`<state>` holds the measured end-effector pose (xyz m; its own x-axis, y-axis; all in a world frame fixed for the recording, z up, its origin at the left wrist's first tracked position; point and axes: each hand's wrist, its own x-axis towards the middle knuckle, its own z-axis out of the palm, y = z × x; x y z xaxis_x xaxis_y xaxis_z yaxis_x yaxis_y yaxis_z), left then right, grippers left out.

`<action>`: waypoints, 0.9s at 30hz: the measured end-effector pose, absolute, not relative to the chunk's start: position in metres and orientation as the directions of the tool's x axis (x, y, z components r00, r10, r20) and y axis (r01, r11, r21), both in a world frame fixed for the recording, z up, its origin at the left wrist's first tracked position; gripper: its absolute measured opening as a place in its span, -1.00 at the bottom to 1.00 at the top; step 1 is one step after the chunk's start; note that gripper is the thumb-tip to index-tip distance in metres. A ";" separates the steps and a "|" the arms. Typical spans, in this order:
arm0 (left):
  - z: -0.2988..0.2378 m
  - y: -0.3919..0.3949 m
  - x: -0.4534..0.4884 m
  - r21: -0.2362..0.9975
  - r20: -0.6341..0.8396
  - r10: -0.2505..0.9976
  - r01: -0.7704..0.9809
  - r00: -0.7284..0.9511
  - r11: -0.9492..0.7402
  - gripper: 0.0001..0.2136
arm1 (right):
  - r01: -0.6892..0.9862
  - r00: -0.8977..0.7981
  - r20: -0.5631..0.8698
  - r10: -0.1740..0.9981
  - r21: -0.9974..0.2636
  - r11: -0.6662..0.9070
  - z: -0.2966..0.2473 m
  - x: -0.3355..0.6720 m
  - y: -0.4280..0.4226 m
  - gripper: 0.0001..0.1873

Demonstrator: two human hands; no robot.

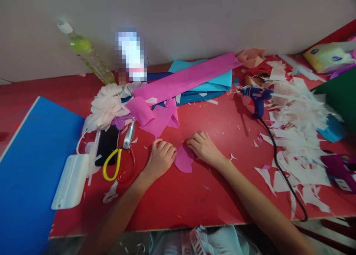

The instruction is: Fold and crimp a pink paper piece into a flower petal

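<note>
Left hand (160,156) and right hand (204,147), both curled, hold the pink paper (184,161) between them; even pressure would keep it flat.

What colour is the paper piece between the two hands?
Pink. The paper piece shows best in the head view.

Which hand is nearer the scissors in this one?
Left. The left hand rests just right of the scissors. The right hand is farther right, on the other side of the pink paper that lies between the hands.
</note>
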<state>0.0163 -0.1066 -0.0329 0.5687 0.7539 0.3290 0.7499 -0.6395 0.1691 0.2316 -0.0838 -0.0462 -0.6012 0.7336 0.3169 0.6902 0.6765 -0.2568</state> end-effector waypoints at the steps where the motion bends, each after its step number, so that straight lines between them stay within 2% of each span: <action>1: -0.033 -0.107 0.016 0.170 0.330 0.753 0.749 0.569 -0.640 -0.89 | 0.692 -0.599 0.323 0.733 -0.252 0.676 -0.046 0.231 -0.084 -0.77; 9: -0.031 -0.106 0.016 0.221 0.334 0.777 0.757 0.534 -0.615 -0.90 | 0.719 -0.554 0.390 0.735 -0.220 0.659 -0.047 0.231 -0.084 -0.77; 15: -0.030 -0.108 0.019 0.211 0.331 0.794 0.781 0.510 -0.588 -0.90 | 0.691 -0.559 0.434 0.707 -0.228 0.686 -0.043 0.226 -0.087 -0.76; 21: -0.029 -0.109 0.020 0.196 0.314 0.808 0.798 0.499 -0.569 -0.91 | 0.651 -0.633 0.380 0.674 -0.210 0.729 -0.041 0.216 -0.092 -0.75; 27: -0.030 -0.109 0.020 0.193 0.336 0.808 0.804 0.485 -0.563 -0.93 | 0.654 -0.639 0.370 0.675 -0.200 0.729 -0.044 0.215 -0.091 -0.74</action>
